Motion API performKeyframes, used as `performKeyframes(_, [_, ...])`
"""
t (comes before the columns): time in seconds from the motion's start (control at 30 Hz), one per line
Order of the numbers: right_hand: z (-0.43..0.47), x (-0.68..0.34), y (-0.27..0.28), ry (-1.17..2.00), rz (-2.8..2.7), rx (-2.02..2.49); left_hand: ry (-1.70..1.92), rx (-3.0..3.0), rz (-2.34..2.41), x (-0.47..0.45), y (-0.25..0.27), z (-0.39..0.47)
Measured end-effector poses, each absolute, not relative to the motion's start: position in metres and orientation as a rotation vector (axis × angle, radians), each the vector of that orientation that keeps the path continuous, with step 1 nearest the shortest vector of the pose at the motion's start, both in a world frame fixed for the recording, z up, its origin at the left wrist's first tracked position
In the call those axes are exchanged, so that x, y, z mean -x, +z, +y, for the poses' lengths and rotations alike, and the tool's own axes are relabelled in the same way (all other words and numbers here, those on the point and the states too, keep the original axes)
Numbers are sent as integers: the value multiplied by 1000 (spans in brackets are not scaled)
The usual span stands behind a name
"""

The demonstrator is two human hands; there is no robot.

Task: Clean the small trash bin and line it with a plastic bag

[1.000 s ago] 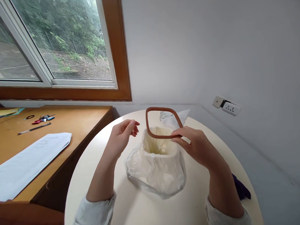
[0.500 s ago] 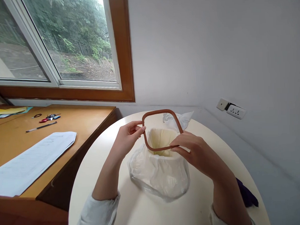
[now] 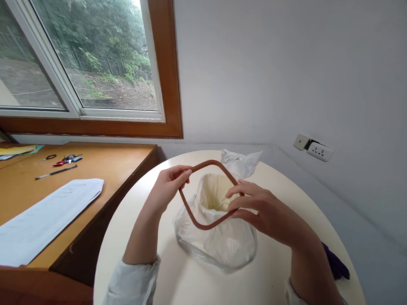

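Observation:
Both my hands hold a brown rounded-square ring (image 3: 206, 227), tilted so that one corner points towards me. My left hand (image 3: 168, 186) pinches its left corner between thumb and fingers. At the opposite corner, my right hand (image 3: 259, 203) grips it with thumb and forefinger, the other fingers partly spread. Below and behind the ring stands a small bin lined with a translucent white plastic bag (image 3: 224, 241). The bag is folded over the bin's rim and hangs loosely around its outside. The bin's pale inside shows through the ring.
A crumpled white plastic bag (image 3: 242, 163) lies at the back of the round white table (image 3: 135, 227). Something dark purple (image 3: 336, 263) rests at its right edge. On the wooden desk (image 3: 129, 153) at left are papers (image 3: 54, 217), a pen (image 3: 56, 172) and keys (image 3: 69, 159).
The ring has turned in my hands and come lower, from nearly square-on to corner-down. My right hand's fingers have spread a little around its corner.

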State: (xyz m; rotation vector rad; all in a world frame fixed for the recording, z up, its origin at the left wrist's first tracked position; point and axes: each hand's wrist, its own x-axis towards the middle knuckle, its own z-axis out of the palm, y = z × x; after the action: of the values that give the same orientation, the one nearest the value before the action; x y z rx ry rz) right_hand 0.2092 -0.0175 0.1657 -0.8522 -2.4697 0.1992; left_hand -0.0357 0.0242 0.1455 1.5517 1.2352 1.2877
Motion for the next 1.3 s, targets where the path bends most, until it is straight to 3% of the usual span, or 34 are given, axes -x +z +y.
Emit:
performKeyframes(0.47, [-4, -220, 157, -14, -2142, 1092, 1287, -1547, 1211, 36, 147, 24])
performKeyframes(1.3, [7, -214, 147, 123, -1961, 1227, 1216, -1409, 966, 38, 149, 19])
